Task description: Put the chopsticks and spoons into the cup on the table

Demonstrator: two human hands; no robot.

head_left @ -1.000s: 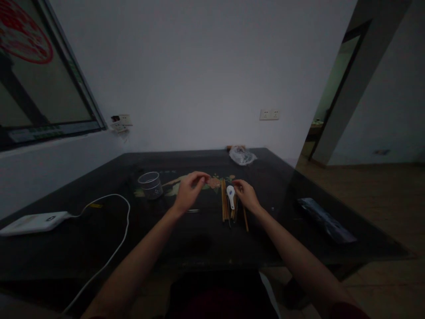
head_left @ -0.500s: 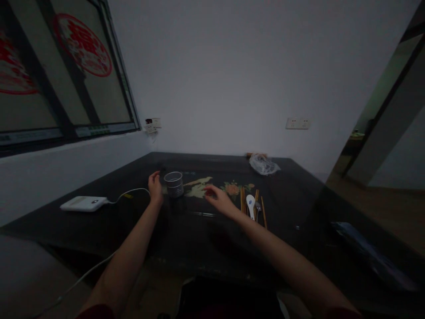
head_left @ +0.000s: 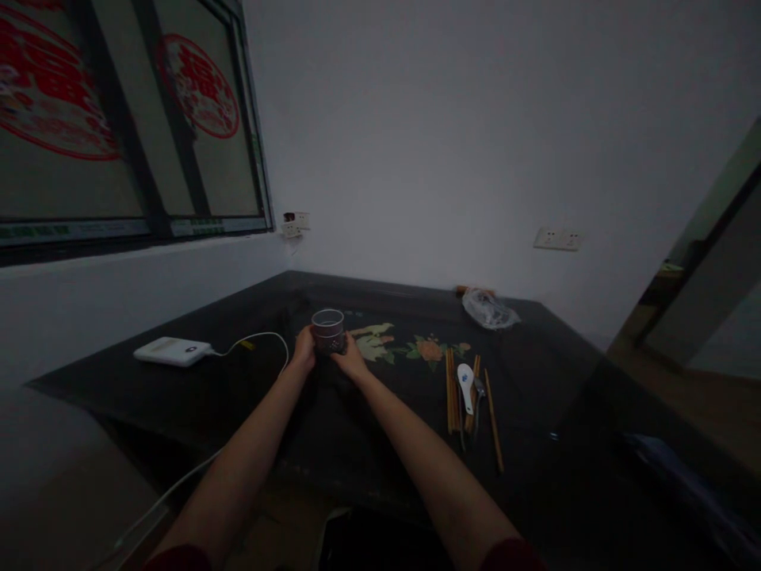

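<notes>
A grey, open-topped utensil holder point(head_left: 328, 327) with small holes in its wall stands upright on the dark table. My left hand point(head_left: 304, 350) is closed around its left side. From the right, my right hand point(head_left: 351, 357) grips its lower side. Right of the hands lie several wooden chopsticks point(head_left: 450, 396), roughly side by side. A white spoon point(head_left: 467, 384) with a blue mark and a metal spoon point(head_left: 478, 392) rest among them. One chopstick point(head_left: 494, 424) lies a little apart on the right.
A white power bank point(head_left: 172, 351) with a white cable point(head_left: 267, 333) is on the table's left. A clear plastic bag point(head_left: 488, 309) lies near the wall. At the right edge is a dark, flat, blurred object point(head_left: 683, 480). Flowers and birds decorate the tabletop point(head_left: 386, 420).
My right hand has moved left to the utensil holder, and my left hand has closed on it too. The view has shifted, baring more of the chopsticks and spoons.
</notes>
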